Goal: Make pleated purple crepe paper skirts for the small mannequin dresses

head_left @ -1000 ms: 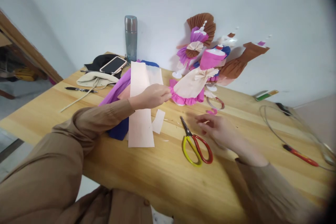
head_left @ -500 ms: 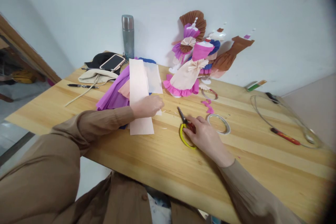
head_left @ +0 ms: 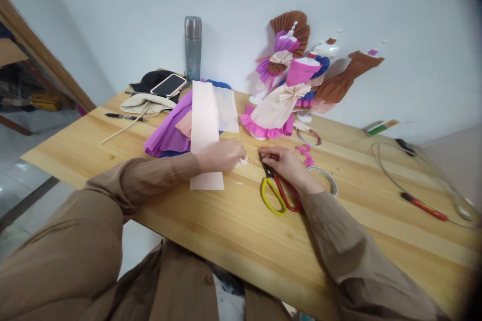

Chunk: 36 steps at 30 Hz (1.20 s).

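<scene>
Two bare hands sit low over the desk (head_left: 226,230): from here the left hand (head_left: 225,155), fingers curled, lies across the pale strip (head_left: 204,115) beside a small white scrap (head_left: 243,161), the right hand (head_left: 285,164) has its fingertips drawn together at the blades of the scissors (head_left: 269,176), and I cannot tell whether either grips anything. The strip, left of the scissors atop purple material (head_left: 171,126), looks light, thin and easily creased, best taken by its edges; the scissors look stiff and heavier, best taken by the handles. At the far side, a capped flask (head_left: 193,52) hides its contents.
</scene>
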Each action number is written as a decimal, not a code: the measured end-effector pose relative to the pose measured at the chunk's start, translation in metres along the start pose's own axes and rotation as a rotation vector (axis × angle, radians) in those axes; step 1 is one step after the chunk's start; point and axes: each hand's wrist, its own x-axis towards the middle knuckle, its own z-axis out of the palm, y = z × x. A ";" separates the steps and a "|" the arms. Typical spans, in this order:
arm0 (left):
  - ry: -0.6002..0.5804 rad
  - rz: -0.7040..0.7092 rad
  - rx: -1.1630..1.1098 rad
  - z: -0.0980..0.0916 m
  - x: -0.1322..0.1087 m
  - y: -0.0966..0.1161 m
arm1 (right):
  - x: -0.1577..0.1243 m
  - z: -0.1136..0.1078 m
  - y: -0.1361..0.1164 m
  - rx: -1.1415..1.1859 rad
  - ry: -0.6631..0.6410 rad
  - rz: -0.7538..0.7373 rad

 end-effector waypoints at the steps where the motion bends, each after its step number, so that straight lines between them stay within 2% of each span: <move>1: 0.010 -0.013 0.010 0.000 -0.002 -0.001 | 0.005 0.002 0.005 0.010 0.003 0.008; 6: -0.022 -0.008 0.083 0.005 -0.007 -0.005 | 0.005 0.005 0.011 -0.008 0.019 -0.027; 12: 0.028 0.035 0.211 0.014 -0.007 -0.004 | 0.000 0.003 -0.009 -0.121 0.005 -0.182; 15: 0.038 0.043 0.245 0.016 -0.007 -0.004 | 0.000 0.008 -0.017 -0.213 -0.010 -0.212; 20: 0.102 -0.022 0.170 0.013 -0.007 -0.003 | 0.001 0.013 -0.020 -0.323 0.049 -0.158; 28: 0.320 -0.232 -0.017 0.014 -0.007 -0.008 | -0.003 -0.002 -0.008 -0.290 0.210 -0.016; 30: 0.329 -0.239 -0.034 0.016 -0.006 -0.011 | -0.002 0.000 -0.009 -0.258 0.181 -0.042; 33: 0.347 -0.173 -0.054 0.018 -0.005 -0.012 | 0.000 0.008 -0.013 -0.234 0.096 -0.117; 36: 0.375 -0.126 -0.031 0.020 -0.006 -0.010 | 0.000 0.016 -0.021 -0.268 0.069 -0.145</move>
